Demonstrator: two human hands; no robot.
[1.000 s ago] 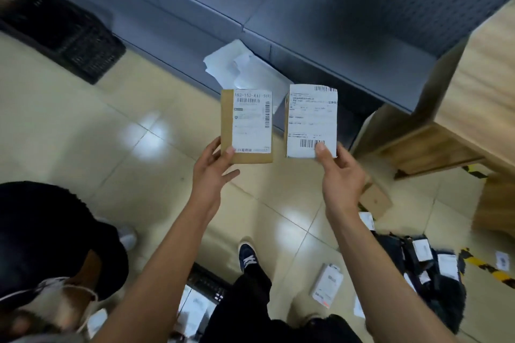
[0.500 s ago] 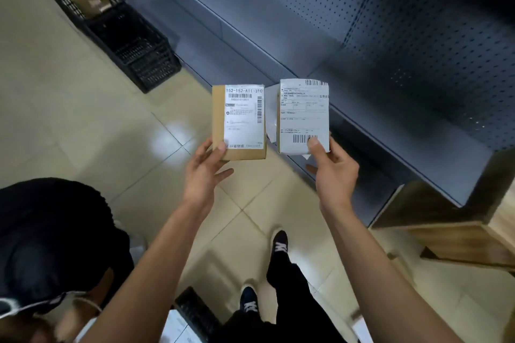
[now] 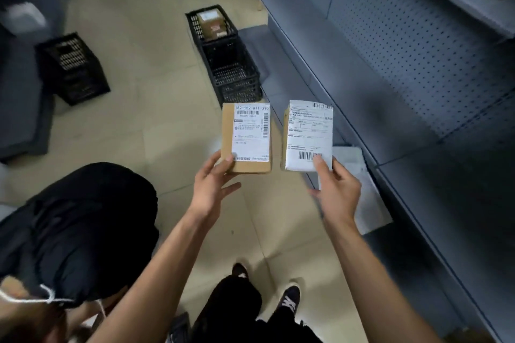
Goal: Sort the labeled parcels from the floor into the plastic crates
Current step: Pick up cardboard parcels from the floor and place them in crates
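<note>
Two black plastic crates stand end to end on the tiled floor beside the grey shelving. The far crate holds a brown parcel with a pale label on top; a second item may lie under it, too blurred to tell. The near crate shows only its slatted walls and dark inside. A third black crate stands apart to the left, contents not readable.

Both arms reach forward at chest level, parcels held upright, side by side, labels facing the camera. Left hand grips the bottom corner of a brown cardboard parcel, thumb on the front, fingers behind; its white label reads 152-152-A11-310. Right hand pinches the lower edge of a white-labelled parcel, thumb pressed beside the barcode. The two parcels are just apart, not touching.

A grey flat packet lies on the floor under the right hand. A second person in black crouches at lower left.
</note>
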